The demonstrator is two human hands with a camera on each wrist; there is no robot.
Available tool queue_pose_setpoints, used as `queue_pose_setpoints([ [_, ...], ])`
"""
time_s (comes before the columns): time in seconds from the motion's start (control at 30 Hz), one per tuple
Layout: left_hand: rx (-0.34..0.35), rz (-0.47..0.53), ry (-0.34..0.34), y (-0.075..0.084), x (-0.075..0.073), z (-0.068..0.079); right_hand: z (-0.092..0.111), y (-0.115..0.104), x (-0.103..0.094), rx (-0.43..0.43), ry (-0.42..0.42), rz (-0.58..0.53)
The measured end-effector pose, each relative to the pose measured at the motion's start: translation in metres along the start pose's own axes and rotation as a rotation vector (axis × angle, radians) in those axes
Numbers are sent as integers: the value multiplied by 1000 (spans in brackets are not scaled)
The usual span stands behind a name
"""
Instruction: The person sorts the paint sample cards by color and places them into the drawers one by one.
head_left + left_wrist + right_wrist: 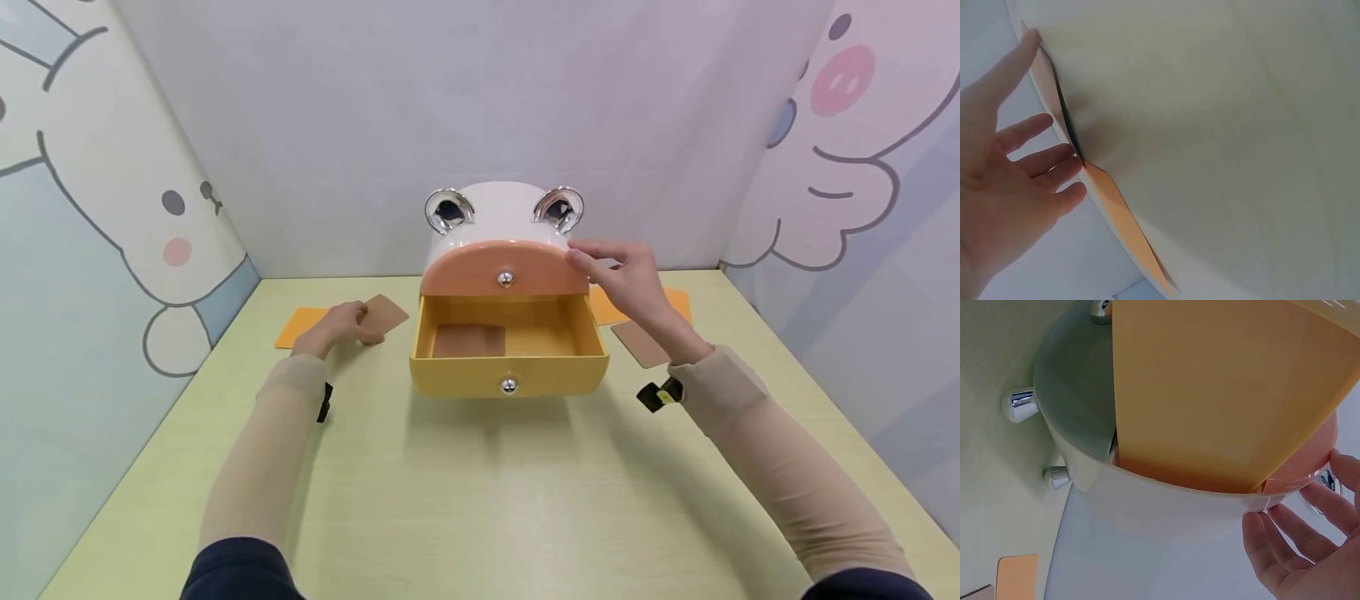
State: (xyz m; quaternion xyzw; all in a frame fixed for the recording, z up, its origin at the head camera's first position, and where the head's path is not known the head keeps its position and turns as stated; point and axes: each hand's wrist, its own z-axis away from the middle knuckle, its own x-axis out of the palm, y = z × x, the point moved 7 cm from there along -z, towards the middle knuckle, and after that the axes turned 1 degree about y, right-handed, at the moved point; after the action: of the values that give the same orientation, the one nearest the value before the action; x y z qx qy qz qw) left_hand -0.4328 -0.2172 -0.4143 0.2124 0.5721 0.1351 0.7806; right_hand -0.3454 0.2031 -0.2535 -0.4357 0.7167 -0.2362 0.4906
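Observation:
A frog-faced drawer box (498,212) with silver-rimmed eyes stands at the back of the table. Its yellow drawer (510,375) is pulled out, and a brown card (470,342) lies inside toward the left. The coral top drawer (465,271) is closed. My left hand (337,325) holds another brown card (386,312) by its edges, thumb at one end and fingers at the other; in the left wrist view the card tilts off the tabletop. With thumb on the front edge and fingers behind, my right hand (633,279) grips the box's upper right side.
An orange card (298,327) lies beside my left hand. Right of the box are orange cards (678,302) and a brown card (640,344). From the right wrist view, a green lower drawer (1079,381) and silver feet (1020,406) show. A fabric backdrop (337,167) borders the table.

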Motion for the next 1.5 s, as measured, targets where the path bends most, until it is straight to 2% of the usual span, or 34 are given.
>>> queue_pose_setpoints([
  [0.3,11,-67,19,1,-1,3,0,0,0,6,2,2],
  [0.53,6,-202,44,1,0,2,-1,1,0,0,7,6],
  [0.63,-11,-251,21,3,1,6,-1,1,0,-2,5,9],
  [0.87,-8,-378,-70,19,-4,19,-1,2,0,-2,5,7],
  [0.97,29,-386,-97,24,-3,20,-1,2,0,-1,5,5],
  [1.13,126,-308,-177,24,5,17,-2,0,2,-6,2,9],
  [1.3,115,-239,-235,18,10,11,-3,1,3,-9,3,16],
  [1.5,117,-248,-224,17,9,4,-2,1,2,-6,1,30],
])
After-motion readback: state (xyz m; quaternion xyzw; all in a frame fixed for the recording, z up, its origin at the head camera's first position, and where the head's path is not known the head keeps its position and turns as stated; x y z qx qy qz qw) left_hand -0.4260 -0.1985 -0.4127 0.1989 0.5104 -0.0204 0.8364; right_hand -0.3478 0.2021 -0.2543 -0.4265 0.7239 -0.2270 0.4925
